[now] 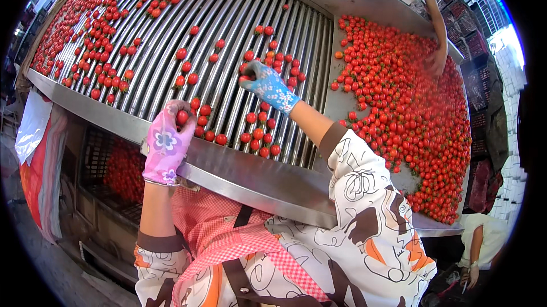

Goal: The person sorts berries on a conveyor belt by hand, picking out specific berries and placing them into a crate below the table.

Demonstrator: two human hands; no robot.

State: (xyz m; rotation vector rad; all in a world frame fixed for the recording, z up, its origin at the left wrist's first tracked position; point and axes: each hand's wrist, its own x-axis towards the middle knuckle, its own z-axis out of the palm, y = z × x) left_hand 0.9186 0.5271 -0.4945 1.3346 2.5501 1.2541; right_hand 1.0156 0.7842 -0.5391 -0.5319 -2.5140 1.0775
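Note:
My left hand (pixel 167 139), in a pink flowered glove, is at the near steel rim (pixel 250 181) of a roller sorting bed, its thumb and fingers closed on a red cherry tomato (pixel 182 117). Farther out over the steel rollers (pixel 225 85), my right hand (pixel 265 84), in a blue flowered glove, is curled around a tomato (pixel 245 79) that is mostly hidden by the fingers. Small groups of tomatoes (pixel 251 118) rest between the rollers around both hands, with a denser spread (pixel 102 56) toward the far left.
A steel tray on the right holds a heap of tomatoes (pixel 410 147), where another person's hand (pixel 437 59) reaches in. A second person (pixel 478 250) bends at lower right. A black crate with tomatoes (pixel 117 170) sits under the bed. Stacked crates (pixel 476 79) stand beyond the tray.

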